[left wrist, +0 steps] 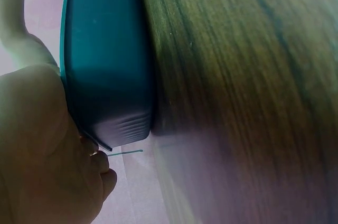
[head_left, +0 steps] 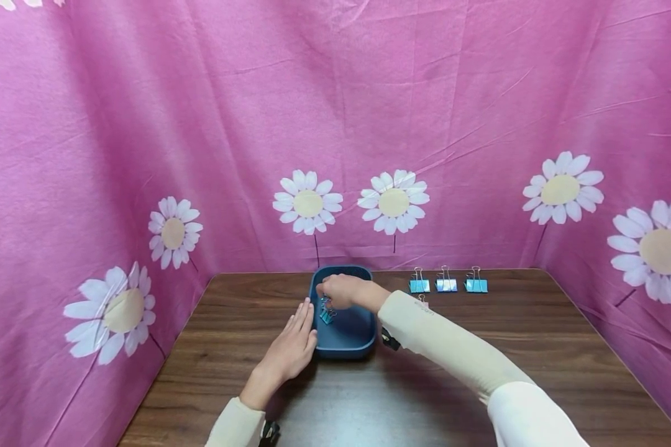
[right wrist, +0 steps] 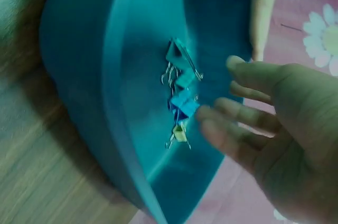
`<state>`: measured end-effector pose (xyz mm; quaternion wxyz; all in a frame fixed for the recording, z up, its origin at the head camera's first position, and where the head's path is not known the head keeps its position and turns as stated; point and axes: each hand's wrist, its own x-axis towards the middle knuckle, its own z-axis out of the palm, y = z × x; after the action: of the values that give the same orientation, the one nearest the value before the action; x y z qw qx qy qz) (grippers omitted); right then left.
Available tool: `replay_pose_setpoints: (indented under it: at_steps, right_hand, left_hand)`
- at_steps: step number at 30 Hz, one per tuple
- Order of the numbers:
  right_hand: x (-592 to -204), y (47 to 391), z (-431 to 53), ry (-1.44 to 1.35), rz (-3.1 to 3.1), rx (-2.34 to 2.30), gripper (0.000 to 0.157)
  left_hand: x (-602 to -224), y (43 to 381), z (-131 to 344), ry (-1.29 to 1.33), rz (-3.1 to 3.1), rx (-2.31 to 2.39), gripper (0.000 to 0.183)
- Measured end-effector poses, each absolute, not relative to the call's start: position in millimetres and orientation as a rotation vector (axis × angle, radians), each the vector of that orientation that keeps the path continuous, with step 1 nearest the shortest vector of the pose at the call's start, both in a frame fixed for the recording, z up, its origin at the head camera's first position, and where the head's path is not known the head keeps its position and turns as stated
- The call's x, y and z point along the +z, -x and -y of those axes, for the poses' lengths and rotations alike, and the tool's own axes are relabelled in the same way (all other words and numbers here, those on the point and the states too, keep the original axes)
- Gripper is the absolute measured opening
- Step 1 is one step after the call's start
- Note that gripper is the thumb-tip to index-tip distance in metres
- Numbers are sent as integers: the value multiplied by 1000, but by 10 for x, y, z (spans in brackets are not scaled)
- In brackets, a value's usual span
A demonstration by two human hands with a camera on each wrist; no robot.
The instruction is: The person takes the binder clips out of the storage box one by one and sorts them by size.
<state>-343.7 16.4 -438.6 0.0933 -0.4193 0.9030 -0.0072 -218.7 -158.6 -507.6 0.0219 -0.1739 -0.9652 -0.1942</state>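
Observation:
A dark blue-green plastic tray (head_left: 346,332) stands on the table, and my left hand (head_left: 287,347) rests along its left rim with straight fingers. From the left wrist view, the fingers lie against the rim above the tray's outer wall (left wrist: 108,39). My right hand (head_left: 343,292) reaches down inside the tray, its fingers loosely bent and parted. In the right wrist view its fingertips (right wrist: 208,123) are beside a row of teal and blue binder clips (right wrist: 182,100) with a small yellow binder clip (right wrist: 180,133) at the end. Nothing shows between those fingers.
Three blue binder clips (head_left: 446,285) stand in a row on the wooden table (head_left: 240,316), back right of the tray. A small pink clip (head_left: 423,302) shows behind the right sleeve (head_left: 447,335). A pink flowered curtain (head_left: 335,93) surrounds the table's back and sides.

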Motion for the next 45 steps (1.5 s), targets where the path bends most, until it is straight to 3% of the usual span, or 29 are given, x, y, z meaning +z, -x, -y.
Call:
replay_pose_setpoints:
  at_steps: [4, 6, 9, 13, 16, 21, 26, 30, 35, 39, 45]
  right_hand:
    - [-4442, 3382, -69, 1098, -2616, 143, 55]
    - [-4450, 3359, -46, 1066, -2598, 205, 58]
    - [-4461, 3356, -44, 1075, -2581, 253, 44]
    - [-4499, 3399, -78, 1136, -2561, 221, 3]
    - [-4537, 3444, -96, 1169, -2573, 215, 13]
    - [-4570, 3472, -119, 1120, -2598, 214, 9]
    - [-4563, 3438, -149, 1052, -2567, 256, 34]
    - [-4556, 3426, -165, 1045, -2567, 275, 30]
    - [-4570, 3458, -199, 1130, -2578, 227, 8]
    - [-4573, 3501, -237, 1201, -2607, 132, 23]
    - [-4567, 3528, -270, 1250, -2628, 38, 26]
  left_hand:
    - [-5074, 2193, 1582, 545, 2988, -614, 60]
    - [-5070, 2195, 1579, 550, 2982, -613, 60]
    - [-5067, 2195, 1578, 556, 2969, -617, 59]
    - [-5059, 2188, 1578, 552, 2983, -612, 59]
    - [-5057, 2188, 1578, 551, 2973, -611, 59]
    - [-5053, 2181, 1578, 566, 2936, -613, 58]
    - [-5052, 2176, 1583, 567, 2936, -607, 59]
    - [-5051, 2184, 1591, 552, 2959, -606, 59]
    - [-5074, 2188, 1595, 539, 2981, -607, 60]
    - [-5082, 2191, 1594, 537, 2980, -618, 60]
    - [-5081, 2190, 1600, 540, 2983, -615, 60]
